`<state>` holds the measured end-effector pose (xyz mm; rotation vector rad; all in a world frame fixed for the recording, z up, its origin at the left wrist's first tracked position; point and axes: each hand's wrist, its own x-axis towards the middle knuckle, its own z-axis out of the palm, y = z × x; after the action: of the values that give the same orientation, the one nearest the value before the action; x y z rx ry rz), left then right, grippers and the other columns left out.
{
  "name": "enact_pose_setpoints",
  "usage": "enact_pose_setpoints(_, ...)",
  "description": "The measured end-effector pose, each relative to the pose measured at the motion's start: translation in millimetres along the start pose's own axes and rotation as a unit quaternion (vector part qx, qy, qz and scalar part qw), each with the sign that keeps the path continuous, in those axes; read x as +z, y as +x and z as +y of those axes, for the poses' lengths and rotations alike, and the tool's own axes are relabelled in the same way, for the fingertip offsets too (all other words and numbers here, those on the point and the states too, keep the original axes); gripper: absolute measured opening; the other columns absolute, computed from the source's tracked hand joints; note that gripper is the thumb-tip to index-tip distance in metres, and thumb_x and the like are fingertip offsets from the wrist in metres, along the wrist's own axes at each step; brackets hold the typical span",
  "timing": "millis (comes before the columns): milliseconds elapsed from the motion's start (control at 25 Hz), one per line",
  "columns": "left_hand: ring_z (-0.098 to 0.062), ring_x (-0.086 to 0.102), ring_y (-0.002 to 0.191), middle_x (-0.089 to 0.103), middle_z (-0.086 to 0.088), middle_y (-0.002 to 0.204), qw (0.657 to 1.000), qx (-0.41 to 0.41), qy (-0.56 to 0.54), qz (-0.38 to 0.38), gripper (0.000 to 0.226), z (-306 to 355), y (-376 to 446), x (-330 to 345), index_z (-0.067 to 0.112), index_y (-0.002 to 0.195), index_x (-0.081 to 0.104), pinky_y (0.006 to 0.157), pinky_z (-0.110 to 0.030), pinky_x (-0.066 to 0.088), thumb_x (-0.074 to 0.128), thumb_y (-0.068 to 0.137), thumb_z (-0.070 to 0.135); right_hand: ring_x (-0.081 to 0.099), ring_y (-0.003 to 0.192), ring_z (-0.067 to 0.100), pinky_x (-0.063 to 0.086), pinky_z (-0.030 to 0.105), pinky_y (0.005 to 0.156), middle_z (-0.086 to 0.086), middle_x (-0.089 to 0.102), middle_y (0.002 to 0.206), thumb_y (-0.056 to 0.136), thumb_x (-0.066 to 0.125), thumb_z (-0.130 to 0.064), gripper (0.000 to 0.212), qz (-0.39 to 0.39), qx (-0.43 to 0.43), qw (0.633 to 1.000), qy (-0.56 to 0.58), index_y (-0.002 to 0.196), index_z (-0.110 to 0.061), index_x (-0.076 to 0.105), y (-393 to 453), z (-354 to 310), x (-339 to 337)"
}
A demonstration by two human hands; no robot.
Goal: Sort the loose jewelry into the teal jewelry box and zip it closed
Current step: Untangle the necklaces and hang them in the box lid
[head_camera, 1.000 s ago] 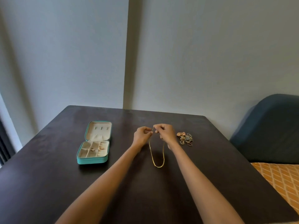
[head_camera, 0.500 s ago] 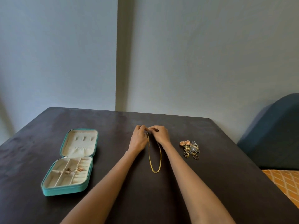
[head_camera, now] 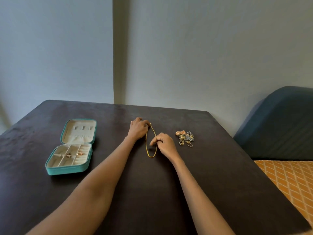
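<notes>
Over the table (head_camera: 203,167), both arms reach forward, each hand pinching the necklace (head_camera: 147,146).

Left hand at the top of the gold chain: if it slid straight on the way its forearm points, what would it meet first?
Nothing, it seems. The left hand, holding the top of the gold chain, points away toward the far edge of the table. Only bare tabletop shows ahead, then the wall; depth is hard to judge.

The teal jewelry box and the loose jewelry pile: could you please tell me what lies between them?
In the head view, the gold chain lies between the teal jewelry box and pile, held by left hand and right hand.
</notes>
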<state>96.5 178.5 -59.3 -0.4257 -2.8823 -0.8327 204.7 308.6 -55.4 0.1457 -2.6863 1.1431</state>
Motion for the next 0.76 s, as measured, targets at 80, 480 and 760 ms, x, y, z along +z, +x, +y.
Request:
enact_pose_setpoints(80, -0.03, 0.028, 0.138, 0.035, -0.018, 0.144, 0.999, -0.018, 0.021, -0.026, 0.035, 3.6, 6.0, -1.1, 0.023, 0.123, 0.058, 0.113, -0.045, 0.017, 0.035, 0.096, 0.022, 0.052, 0.09, 0.014, 0.045, 0.032, 0.082, -0.005, 0.062, 0.081, 0.073, 0.042, 0.008, 0.042, -0.016, -0.02, 0.999, -0.026, 0.07, -0.018, 0.075, -7.1, -0.1, -1.3)
enact_pose_setpoints(480, -0.029, 0.023, 0.139, 0.035, -0.019, 0.142, 0.999, -0.026, 0.031, -0.019, 0.038, -4.6, 53.3, 9.7, 0.026, 0.124, 0.055, 0.115, -0.048, 0.013, 0.029, 0.098, 0.02, 0.044, 0.09, 0.0, 0.033, 0.006, 0.077, -0.011, 0.057, 0.084, 0.073, 0.045, 0.009, 0.044, -0.005, -0.057, 0.998, -0.012, 0.068, -0.023, 0.075, -2.2, 16.7, -1.1)
enact_pose_setpoints(760, -0.029, 0.027, 0.139, 0.035, -0.017, 0.144, 0.999, -0.009, 0.033, -0.023, 0.037, -6.4, 56.0, 9.6, 0.027, 0.123, 0.057, 0.115, -0.047, 0.012, 0.031, 0.097, 0.023, 0.047, 0.09, 0.006, 0.035, 0.011, 0.075, -0.01, 0.058, 0.081, 0.073, 0.046, 0.009, 0.043, 0.022, -0.029, 0.999, -0.021, 0.065, -0.021, 0.074, -3.9, 13.2, -4.1)
